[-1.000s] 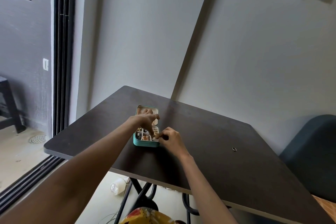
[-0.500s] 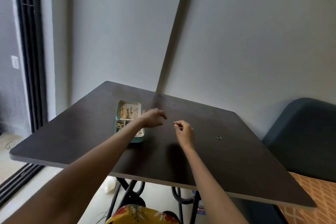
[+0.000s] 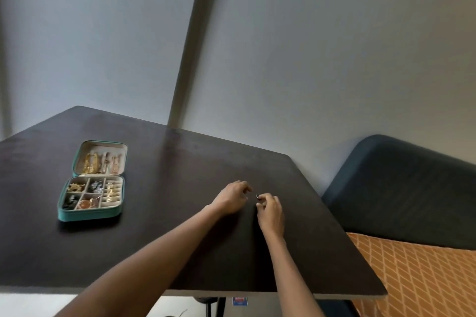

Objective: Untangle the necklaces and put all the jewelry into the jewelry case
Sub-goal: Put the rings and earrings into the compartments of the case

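Both hands have left the jewelry case [image 3: 90,197] and crossed to the ring [image 3: 257,196] lying well to its right; right hand [image 3: 270,211] pinches it off the table [image 3: 167,239]; left hand [image 3: 231,198] hovers beside, loosely curled, holding nothing; case lies open, ready to receive it.

Both hands are now away from the jewelry case [image 3: 90,197], out at the ring [image 3: 257,196]; the right hand [image 3: 270,211] pinches it, the left hand [image 3: 231,198] hovers beside.

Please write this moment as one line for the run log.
stage: last ring pickup | right hand: pinching ring | left hand: free beside | jewelry case: open, filled
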`<state>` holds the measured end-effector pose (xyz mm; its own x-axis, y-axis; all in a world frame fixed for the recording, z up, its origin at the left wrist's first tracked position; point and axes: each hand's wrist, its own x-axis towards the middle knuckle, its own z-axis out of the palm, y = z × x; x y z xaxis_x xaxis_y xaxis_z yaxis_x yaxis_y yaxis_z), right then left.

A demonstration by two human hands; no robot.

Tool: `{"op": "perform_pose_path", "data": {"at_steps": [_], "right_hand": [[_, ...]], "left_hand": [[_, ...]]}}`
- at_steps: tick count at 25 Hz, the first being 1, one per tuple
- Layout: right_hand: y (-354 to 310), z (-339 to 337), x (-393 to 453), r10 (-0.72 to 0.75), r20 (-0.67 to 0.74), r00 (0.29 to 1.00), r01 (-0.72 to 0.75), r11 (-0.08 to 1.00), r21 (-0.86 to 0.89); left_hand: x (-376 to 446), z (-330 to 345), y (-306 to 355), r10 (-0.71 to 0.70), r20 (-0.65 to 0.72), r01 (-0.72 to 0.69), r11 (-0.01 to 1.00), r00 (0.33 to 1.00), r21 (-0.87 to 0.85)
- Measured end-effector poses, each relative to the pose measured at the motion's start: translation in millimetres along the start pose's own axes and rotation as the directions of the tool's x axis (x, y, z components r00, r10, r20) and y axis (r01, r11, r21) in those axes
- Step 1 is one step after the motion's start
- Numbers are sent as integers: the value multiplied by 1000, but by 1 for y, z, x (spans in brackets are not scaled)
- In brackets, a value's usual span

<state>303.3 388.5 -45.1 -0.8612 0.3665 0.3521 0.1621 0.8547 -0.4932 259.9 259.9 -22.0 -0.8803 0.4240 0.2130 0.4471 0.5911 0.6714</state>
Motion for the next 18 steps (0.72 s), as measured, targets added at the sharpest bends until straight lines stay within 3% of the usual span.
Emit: {"op": "perform_pose_path", "data": {"at_steps": [4,8,11,14,18], "right_hand": [[2,2,14,-34,23,999,36,992,-118],[0,2,19,13,42,999,-4,977,-215],[-1,3,22,-5,176,984,48,969,-241],[6,1,26,15,323,946,-44,996,83],[8,-6,14,14,323,946,-166,878,449]], "left_hand": [[10,13,0,2,33,-5,998,999,70],[15,16,-2,11,-54,-2,985,998,173],[17,14,-1,21,-80,-5,981,997,194],[16,9,2,29,-51,-19,984,998,179],[13,0,-1,8,-29,-5,994,1000,108]]}}
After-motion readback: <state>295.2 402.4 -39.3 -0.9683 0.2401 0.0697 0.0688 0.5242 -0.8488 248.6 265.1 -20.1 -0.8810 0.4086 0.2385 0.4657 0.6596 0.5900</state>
